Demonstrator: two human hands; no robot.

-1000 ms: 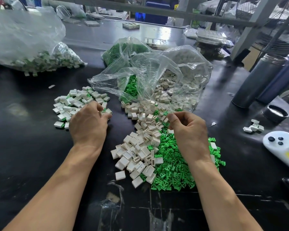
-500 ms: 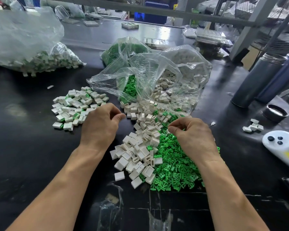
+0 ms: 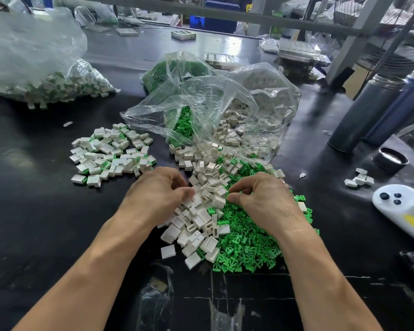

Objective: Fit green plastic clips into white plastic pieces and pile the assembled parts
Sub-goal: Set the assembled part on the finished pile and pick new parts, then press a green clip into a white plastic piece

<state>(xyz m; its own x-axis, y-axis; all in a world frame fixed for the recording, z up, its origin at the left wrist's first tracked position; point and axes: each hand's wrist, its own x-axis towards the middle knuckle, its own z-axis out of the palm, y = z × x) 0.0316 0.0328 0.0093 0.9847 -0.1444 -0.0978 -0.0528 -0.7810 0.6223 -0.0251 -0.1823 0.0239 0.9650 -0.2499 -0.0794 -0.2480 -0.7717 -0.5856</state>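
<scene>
Both my hands are down over the loose parts on the black table. Left hand sits palm-down on the near-left edge of the white plastic pieces, fingers curled in, thumb and forefinger closing at the pile; can't tell if a piece is actually pinched. Right hand is over the green clips, fingers curled, thumb tip against forefinger right where white meets green; whatever's between them is hidden, so grip unconfirmed.

White pieces and green clips lie side by side, touching and partly mixed, spilling from the mouth of a clear plastic bag that lies open just behind them. Assembled parts, white with green showing, are piled separately to the left, just beyond my left hand, not touching it.

Another bag of assembled parts far left. Small cluster of white pieces off right, near a black cap, two grey cylinders and a white handheld device.
</scene>
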